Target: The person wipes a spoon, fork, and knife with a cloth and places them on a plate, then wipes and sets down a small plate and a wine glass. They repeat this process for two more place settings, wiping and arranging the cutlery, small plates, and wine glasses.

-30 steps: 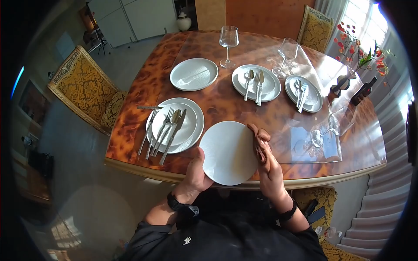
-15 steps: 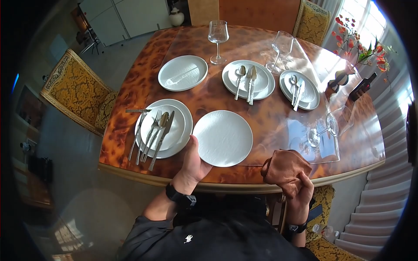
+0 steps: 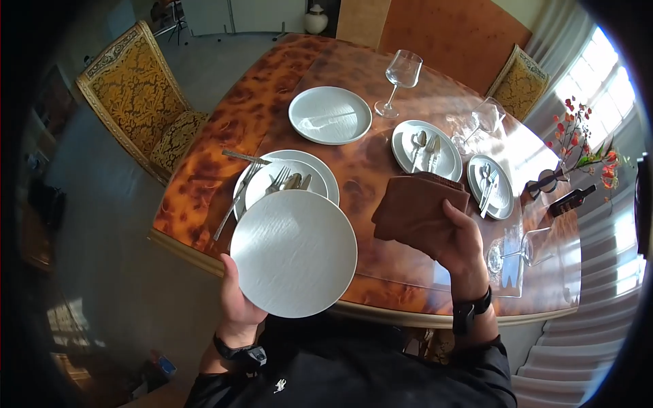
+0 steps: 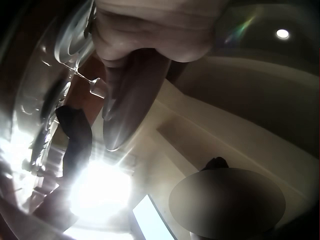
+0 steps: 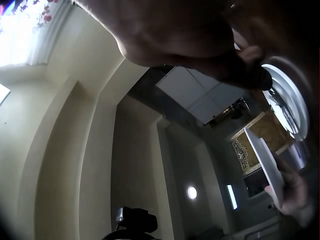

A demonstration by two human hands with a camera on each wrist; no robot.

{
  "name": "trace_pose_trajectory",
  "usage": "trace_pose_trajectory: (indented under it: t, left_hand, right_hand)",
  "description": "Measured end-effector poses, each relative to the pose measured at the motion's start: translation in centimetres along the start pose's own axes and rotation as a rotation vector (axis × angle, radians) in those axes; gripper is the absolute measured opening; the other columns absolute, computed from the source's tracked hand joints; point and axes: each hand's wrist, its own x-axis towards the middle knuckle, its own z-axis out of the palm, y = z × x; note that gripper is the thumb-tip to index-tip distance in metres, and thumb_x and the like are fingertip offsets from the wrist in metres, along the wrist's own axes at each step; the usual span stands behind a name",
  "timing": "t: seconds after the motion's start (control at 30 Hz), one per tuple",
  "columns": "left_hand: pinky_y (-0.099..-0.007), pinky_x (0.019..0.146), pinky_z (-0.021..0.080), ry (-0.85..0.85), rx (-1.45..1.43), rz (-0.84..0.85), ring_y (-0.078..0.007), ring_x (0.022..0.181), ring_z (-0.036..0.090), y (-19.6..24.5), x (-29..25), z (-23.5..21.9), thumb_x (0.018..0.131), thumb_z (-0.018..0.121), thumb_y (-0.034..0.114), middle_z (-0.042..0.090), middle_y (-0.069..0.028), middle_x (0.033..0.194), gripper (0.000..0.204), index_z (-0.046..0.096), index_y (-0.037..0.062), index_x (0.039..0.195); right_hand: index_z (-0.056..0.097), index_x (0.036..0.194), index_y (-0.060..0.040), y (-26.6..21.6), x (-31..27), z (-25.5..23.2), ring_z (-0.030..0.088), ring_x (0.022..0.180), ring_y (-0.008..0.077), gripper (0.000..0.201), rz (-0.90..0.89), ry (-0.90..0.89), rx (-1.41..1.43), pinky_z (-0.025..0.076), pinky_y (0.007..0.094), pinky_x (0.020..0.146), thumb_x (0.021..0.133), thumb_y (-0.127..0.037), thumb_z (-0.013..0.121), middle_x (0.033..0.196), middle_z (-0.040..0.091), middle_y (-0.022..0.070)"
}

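A round white plate (image 3: 294, 253) is raised near the table's front edge, gripped at its lower left rim by my left hand (image 3: 239, 300), thumb along the rim. My right hand (image 3: 465, 246) holds a folded brown cloth (image 3: 420, 216) over the table, right of the plate and apart from it. In the left wrist view the held plate (image 4: 135, 100) shows from its edge beneath the left hand (image 4: 150, 30). The right wrist view shows the dark right hand (image 5: 175, 35) above, and the plate (image 5: 266, 162) in the left hand (image 5: 296, 197) at lower right.
Stacked plates (image 3: 325, 178) with cutlery lie partly behind the held plate. Farther back are a bare plate (image 3: 330, 115), two more cutlery settings (image 3: 445, 153) (image 3: 500, 197), and an upright wine glass (image 3: 404, 70). A glass (image 3: 527, 249), a dark bottle (image 3: 571, 201) and flowers are at the right.
The left hand has brought the plate nearer and higher, now overlapping the stacked plates. The cloth, pulled away from the plate earlier, has risen and moved left with the right hand. The head view has shifted.
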Motion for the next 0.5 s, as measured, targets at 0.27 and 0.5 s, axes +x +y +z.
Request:
trace_pose_trajectory:
  t: [0.27,0.5]
  left_hand:
    - [-0.0454,0.102,0.044,0.318,0.063,0.253,-0.0303,0.126,0.049,5.9,-3.5,-4.6,0.098,0.032,0.062,0.044,-0.0163,0.143,0.076,0.029,0.0032,0.147]
    - [-0.0400,0.101,0.044,0.498,0.210,0.393,-0.0263,0.122,0.053,8.4,-4.4,-7.3,0.103,0.025,0.053,0.051,-0.0141,0.136,0.066,0.039,0.0008,0.142]
  right_hand:
    - [0.059,0.123,0.0014,-1.6,20.9,8.4,0.061,0.113,0.0310,0.038,-1.281,-0.476,-1.607,0.046,0.0375,0.098,0.085,0.001,0.054,0.120,0.064,0.0179]
    - [0.062,0.125,-0.0087,2.6,30.0,2.9,0.043,0.135,0.0291,0.051,-0.437,-0.703,-1.952,0.033,0.0353,0.112,0.078,0.009,0.053,0.141,0.050,0.0152]
